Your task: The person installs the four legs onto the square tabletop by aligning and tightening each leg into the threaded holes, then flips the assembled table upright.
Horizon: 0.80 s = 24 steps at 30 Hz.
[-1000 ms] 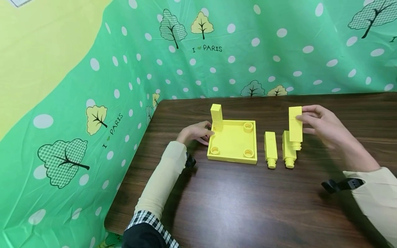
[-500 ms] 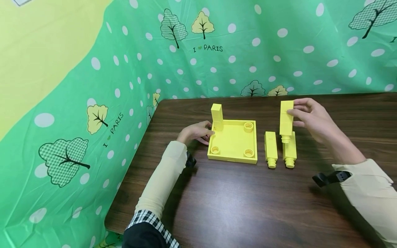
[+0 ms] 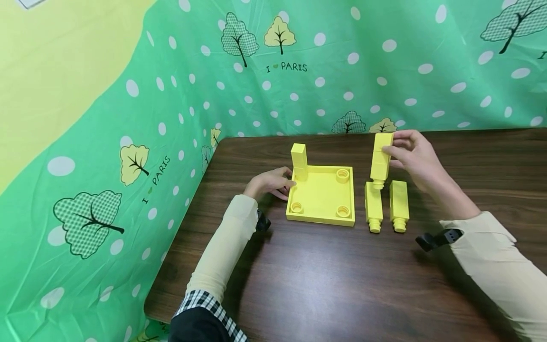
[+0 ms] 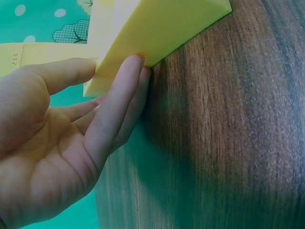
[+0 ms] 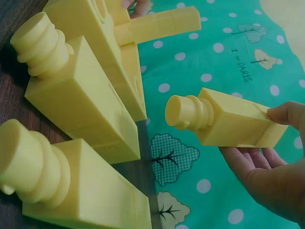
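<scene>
A square yellow tray-like base (image 3: 320, 194) lies on the table with round sockets at three corners. At its far left corner a yellow square leg (image 3: 298, 161) stands upright. My left hand (image 3: 271, 182) holds the base's left side, thumb at the rim and fingers against the outer wall (image 4: 176, 28). My right hand (image 3: 414, 154) pinches another yellow leg (image 3: 381, 159) near its plain end, thumb opposite the fingers. This leg is held above the table, its threaded end (image 5: 183, 112) pointing down toward the person in the head view.
Two more yellow legs lie side by side right of the base, a nearer-to-base leg (image 3: 373, 205) and an outer leg (image 3: 399, 205), threaded ends toward the person. Beyond the dark wooden table (image 3: 307, 275) hangs a green patterned cloth (image 3: 376, 61).
My right hand has carried its leg leftward and slightly away from me, from over the outer lying leg to beyond the inner one. My left hand and the base stay put.
</scene>
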Motion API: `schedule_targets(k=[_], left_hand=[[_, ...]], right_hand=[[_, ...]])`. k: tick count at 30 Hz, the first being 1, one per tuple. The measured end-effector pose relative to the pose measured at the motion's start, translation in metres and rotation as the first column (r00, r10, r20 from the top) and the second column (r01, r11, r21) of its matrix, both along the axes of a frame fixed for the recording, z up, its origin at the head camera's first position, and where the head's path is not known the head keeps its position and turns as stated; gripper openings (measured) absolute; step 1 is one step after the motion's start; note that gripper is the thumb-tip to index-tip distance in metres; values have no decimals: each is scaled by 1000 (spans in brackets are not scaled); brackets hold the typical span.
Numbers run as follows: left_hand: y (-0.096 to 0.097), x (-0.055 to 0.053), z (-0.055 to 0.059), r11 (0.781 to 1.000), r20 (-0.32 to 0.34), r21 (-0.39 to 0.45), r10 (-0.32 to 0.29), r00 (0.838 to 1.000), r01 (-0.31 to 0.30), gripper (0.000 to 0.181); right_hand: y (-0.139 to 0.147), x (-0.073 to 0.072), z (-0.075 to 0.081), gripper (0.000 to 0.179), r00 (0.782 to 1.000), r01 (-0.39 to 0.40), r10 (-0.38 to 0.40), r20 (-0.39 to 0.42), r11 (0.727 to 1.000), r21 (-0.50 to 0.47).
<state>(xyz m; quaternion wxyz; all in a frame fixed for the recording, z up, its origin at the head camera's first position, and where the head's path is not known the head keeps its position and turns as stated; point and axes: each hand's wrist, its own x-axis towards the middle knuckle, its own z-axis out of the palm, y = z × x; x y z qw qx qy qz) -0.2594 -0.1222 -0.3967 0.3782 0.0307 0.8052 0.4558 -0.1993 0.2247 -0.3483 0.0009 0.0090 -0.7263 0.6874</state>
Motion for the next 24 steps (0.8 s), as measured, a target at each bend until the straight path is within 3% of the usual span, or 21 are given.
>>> schedule_targets(k=[15,24], left_hand=[[1,-1,-2,1000,2,-9,4,1000,-4,47],[1,-1,-4,1000,-2,-8,16,1000,-16,48]], right_hand=[[-29,-12,-7,34,995,17,-9,-100,997,79],[-43,-19,-17,40,984,49,-14,-177,980,194]])
